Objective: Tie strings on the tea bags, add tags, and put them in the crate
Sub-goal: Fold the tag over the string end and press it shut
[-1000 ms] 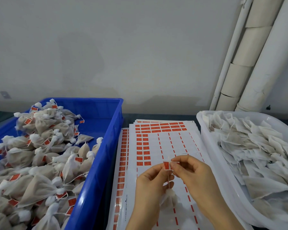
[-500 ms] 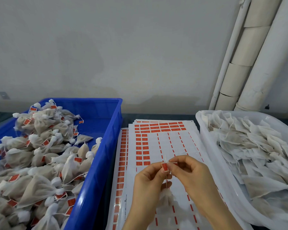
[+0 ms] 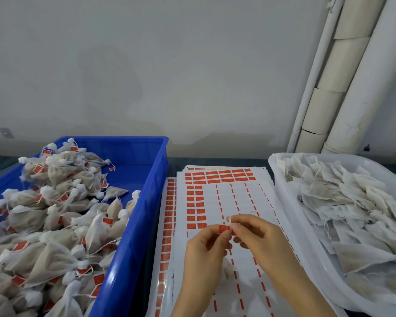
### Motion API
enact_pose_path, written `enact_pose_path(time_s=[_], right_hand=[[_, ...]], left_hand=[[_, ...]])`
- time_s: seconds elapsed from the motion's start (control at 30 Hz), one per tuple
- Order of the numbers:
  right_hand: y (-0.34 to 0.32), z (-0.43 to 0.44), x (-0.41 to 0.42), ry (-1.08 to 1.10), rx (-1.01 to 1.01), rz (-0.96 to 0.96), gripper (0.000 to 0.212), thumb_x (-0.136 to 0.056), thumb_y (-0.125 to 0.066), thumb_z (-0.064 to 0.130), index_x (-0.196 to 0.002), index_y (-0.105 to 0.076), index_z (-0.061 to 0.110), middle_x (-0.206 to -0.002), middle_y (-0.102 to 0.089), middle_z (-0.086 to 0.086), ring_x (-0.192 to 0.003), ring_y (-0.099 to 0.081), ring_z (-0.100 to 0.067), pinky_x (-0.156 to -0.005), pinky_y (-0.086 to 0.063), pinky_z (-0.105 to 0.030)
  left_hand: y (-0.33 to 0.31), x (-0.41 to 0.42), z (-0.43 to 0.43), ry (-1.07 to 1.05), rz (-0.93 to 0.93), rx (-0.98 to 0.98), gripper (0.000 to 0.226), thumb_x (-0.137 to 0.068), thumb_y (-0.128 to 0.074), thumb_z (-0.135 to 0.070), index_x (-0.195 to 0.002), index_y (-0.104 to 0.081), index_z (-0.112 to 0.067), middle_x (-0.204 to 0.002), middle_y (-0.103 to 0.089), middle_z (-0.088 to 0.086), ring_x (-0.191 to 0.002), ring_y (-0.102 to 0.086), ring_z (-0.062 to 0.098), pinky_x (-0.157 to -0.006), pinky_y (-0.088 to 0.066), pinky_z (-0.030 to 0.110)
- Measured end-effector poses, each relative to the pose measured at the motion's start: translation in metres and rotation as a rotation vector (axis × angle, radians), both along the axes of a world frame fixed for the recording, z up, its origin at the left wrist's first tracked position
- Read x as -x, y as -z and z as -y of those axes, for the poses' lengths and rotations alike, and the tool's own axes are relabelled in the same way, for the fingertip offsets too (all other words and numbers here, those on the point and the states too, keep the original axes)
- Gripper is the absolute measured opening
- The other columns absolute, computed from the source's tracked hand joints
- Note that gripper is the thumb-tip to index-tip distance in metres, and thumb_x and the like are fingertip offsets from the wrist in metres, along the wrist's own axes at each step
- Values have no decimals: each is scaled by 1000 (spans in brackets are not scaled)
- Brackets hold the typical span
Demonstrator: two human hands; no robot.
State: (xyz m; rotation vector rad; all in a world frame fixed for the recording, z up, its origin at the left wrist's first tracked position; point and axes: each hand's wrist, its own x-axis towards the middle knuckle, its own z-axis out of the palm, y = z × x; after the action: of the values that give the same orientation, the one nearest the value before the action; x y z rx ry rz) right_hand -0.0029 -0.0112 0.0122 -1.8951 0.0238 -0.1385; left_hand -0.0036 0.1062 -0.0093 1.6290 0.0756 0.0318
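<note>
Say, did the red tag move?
No. The red tag, pinched by the left hand and right hand, stays right of the lowest red pair on the sticker sheet.

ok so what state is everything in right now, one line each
blue crate: part full of tagged tea bags
white tub: heaped with flat untagged tea bags
tag sheet: mostly peeled, red tags left at top and left
red tag: pinched between both hands
held tea bag: hangs below the hands
left hand: pinches the red tag
right hand: pinches the red tag
</note>
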Motion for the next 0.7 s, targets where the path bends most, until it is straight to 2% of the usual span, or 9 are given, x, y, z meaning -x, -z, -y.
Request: enact_pose_path(time_s=[0.07,0.17,0.27,0.37,0.47,0.57,0.7], right_hand=[[-1,1,-1,-22,38,-21,11,-87,-59,33,-97,-63,35,-98,-67,15,-90,-63,-4,-79,-51,-13],[0,1,-3,-8,116,-22,9,-85,-61,37,-94,-63,35,-97,-64,19,-91,-59,1,-67,-42,-3],[2,2,-6,35,171,-5,9,-85,-62,34,-93,-64,30,-99,-62,16,-93,-57,-1,-68,-38,-4],[4,3,-8,43,203,0,5,-86,-61,33,-90,-62,31,-94,-62,16,-86,-57,0,-68,-39,-4],[8,1,-10,38,274,-19,2,-89,-58,32,-90,-60,31,-88,-61,17,-82,-56,0,-75,-41,-6],[10,-1,-10,34,367,-12,4,-90,-56,31,-87,-55,34,-83,-54,22,-75,-51,8,-63,-34,1],[7,1,-9,-25,402,-11,3,-89,-58,33,-89,-58,35,-86,-56,22,-78,-52,9,-59,-35,1]], left_hand=[[0,-1,-1,9,11,-78,15,-89,-60,-24,-80,-65,-35,-71,-67,-15,-71,-63,4,-60,-49,8],[-1,-3,-2,25,40,-193,22,-91,-57,-23,-78,-59,-40,-75,-64,-15,-74,-61,6,-62,-46,5],[-1,-3,-2,45,38,-260,21,-92,-55,-25,-80,-57,-41,-82,-63,-18,-79,-60,5,-63,-43,2],[1,-4,-3,29,-1,-264,11,-93,-53,-29,-91,-62,-34,-88,-63,-17,-83,-58,4,-67,-42,4],[2,-6,-3,25,-53,-267,12,-94,-52,-32,-94,-64,-29,-81,-62,-17,-76,-58,3,-62,-40,4],[4,-7,-3,36,-73,-324,10,-93,-52,-33,-92,-61,-30,-78,-60,-18,-73,-57,2,-64,-41,6],[9,-7,-5,44,-36,-427,15,-93,-51,-35,-104,-60,-28,-88,-58,-16,-79,-55,2,-72,-40,7]])
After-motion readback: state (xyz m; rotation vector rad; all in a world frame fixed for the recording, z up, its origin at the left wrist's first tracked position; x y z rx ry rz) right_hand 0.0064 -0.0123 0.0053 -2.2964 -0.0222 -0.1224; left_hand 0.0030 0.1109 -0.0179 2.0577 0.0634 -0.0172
